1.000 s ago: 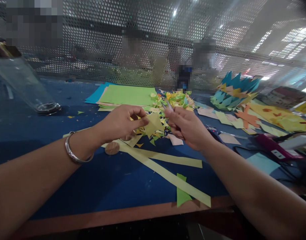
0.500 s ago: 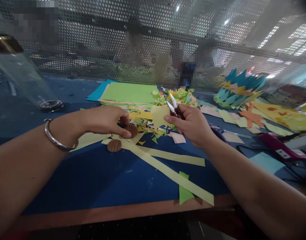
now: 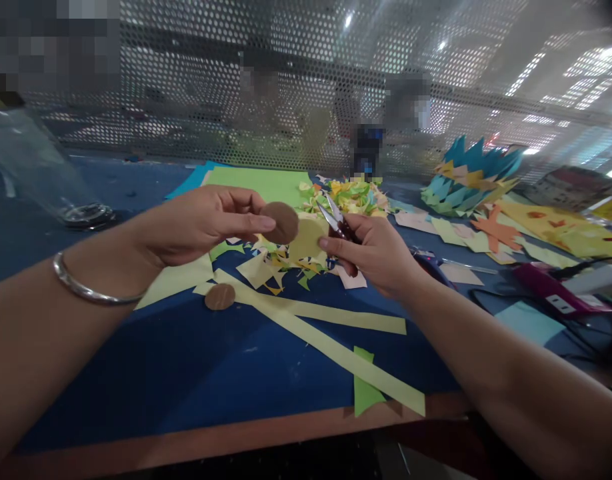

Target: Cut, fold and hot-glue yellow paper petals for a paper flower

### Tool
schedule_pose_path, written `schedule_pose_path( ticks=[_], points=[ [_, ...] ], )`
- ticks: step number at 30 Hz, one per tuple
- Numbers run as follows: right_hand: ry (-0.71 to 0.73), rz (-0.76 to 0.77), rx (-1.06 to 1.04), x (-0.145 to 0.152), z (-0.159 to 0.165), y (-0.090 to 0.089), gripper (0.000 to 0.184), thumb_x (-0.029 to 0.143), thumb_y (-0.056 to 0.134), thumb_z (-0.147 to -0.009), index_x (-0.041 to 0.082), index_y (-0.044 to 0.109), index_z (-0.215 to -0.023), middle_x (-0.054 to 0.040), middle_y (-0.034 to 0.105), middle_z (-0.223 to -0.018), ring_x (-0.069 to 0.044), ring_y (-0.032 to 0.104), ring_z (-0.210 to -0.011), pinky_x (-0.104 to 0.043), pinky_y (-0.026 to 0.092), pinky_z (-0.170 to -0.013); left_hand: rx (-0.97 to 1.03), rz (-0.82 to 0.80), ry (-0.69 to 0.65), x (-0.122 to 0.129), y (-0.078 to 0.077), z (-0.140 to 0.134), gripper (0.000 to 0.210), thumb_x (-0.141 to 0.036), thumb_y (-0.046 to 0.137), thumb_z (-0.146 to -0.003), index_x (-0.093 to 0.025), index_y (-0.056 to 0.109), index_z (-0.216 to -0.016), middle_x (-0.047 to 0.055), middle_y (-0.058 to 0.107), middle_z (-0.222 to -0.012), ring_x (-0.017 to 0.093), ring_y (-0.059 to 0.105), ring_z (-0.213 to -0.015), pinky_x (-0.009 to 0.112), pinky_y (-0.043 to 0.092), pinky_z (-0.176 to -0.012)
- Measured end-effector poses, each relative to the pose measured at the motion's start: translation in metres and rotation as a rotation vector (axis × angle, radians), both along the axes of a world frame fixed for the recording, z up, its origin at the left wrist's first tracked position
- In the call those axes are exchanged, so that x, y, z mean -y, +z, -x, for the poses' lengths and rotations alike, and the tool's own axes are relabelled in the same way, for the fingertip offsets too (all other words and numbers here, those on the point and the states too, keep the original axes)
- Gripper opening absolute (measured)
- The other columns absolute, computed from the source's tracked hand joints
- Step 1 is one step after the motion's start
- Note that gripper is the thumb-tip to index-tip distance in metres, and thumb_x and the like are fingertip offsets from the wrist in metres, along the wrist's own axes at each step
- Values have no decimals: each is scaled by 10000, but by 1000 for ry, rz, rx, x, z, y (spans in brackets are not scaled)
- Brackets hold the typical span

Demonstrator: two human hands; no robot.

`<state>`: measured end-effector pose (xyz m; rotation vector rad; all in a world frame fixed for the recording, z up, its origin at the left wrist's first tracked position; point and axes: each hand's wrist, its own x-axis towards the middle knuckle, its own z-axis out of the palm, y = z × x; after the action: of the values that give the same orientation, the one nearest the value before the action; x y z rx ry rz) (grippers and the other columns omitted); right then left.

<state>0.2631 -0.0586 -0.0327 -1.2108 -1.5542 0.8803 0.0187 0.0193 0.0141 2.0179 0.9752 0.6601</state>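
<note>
Between the thumb and fingers of my left hand (image 3: 211,223) is a brown paper disc (image 3: 281,223), raised above the paper scraps. My right hand (image 3: 373,250) grips a pair of scissors (image 3: 339,220), blades slightly apart and pointing up and left. A pale yellow paper piece (image 3: 306,241) shows between the two hands, by my right thumb; I cannot tell whether that hand pinches it too. A second brown disc (image 3: 220,297) lies on the blue table near the left ends of two long pale yellow strips (image 3: 331,340).
Green sheets (image 3: 261,177) are stacked at the back, beside a heap of paper cuttings (image 3: 361,195). A spiky paper crown (image 3: 471,177) stands back right, near a purple power strip (image 3: 561,290) with cables. A clear bottle (image 3: 41,167) stands at left. A perforated metal screen (image 3: 306,87) runs behind.
My left hand has lifted the brown disc off the table and brought it up and to the right, near the yellow paper. My right hand has shifted slightly down, still with the scissors.
</note>
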Motion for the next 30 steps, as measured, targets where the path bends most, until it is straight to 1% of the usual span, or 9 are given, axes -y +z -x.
schedule_pose_path(
  ticks=[2,6,11,14,19,21,25,27,30],
  points=[
    [42,2,-38,0,0,-1,199,300,732,-825,188,578,-769,65,476,-576,-54,414,-408,-223,336,-392,74,99,-82,8,-8,-12,203,-392,714,-787,-192,680,-791,70,723,-891,224,684,-910,345,540,-793],
    [84,6,-117,0,1,-2,169,252,723,-822,182,576,-775,66,490,-592,-48,420,-409,-215,339,-395,155,164,-29,19,-20,-25,216,-361,715,-782,-198,602,-697,49,718,-837,217,683,-897,332,535,-769],
    [73,22,-159,-1,1,-1,121,198,682,-833,187,568,-793,82,473,-565,-46,431,-395,-210,337,-394,214,275,-56,22,-24,-27,232,-303,753,-750,-200,562,-666,15,692,-769,175,682,-805,290,523,-718],
    [86,24,-154,0,1,-1,108,188,662,-845,190,568,-790,75,495,-581,-46,438,-399,-215,343,-400,213,269,-64,22,-24,-27,236,-324,768,-743,-207,572,-684,15,692,-769,179,678,-792,293,521,-703],
    [98,23,-121,2,1,-1,96,176,650,-855,194,579,-793,80,466,-516,-62,434,-400,-224,347,-421,228,255,-46,21,-26,-26,238,-304,788,-737,-210,570,-718,4,675,-743,169,680,-774,298,529,-715],
    [93,37,-122,2,1,-1,82,196,661,-858,191,594,-812,71,487,-541,-62,436,-406,-228,346,-423,255,246,-35,20,-28,-26,250,-289,798,-723,-212,572,-798,17,706,-813,185,700,-828,314,544,-748],
    [92,46,-118,2,2,-1,106,265,677,-874,185,612,-851,59,510,-593,-56,435,-411,-227,342,-418,229,196,-14,19,-29,-26,443,-283,808,-708,-232,552,-1066,36,741,-887,213,723,-871,347,558,-769],
    [80,36,-92,1,2,-1,148,305,700,-868,188,610,-859,65,499,-578,-58,430,-408,-225,333,-410,197,177,-14,20,-29,-26,491,-293,796,-724,-232,556,-1148,49,747,-909,222,726,-883,349,556,-769],
    [54,6,-34,1,1,-1,196,336,735,-846,191,604,-841,74,476,-543,-63,427,-407,-222,308,-403,173,159,-28,23,-27,-26,343,-329,768,-757,-214,631,-1050,68,744,-954,228,715,-911,340,549,-762]
  ],
)
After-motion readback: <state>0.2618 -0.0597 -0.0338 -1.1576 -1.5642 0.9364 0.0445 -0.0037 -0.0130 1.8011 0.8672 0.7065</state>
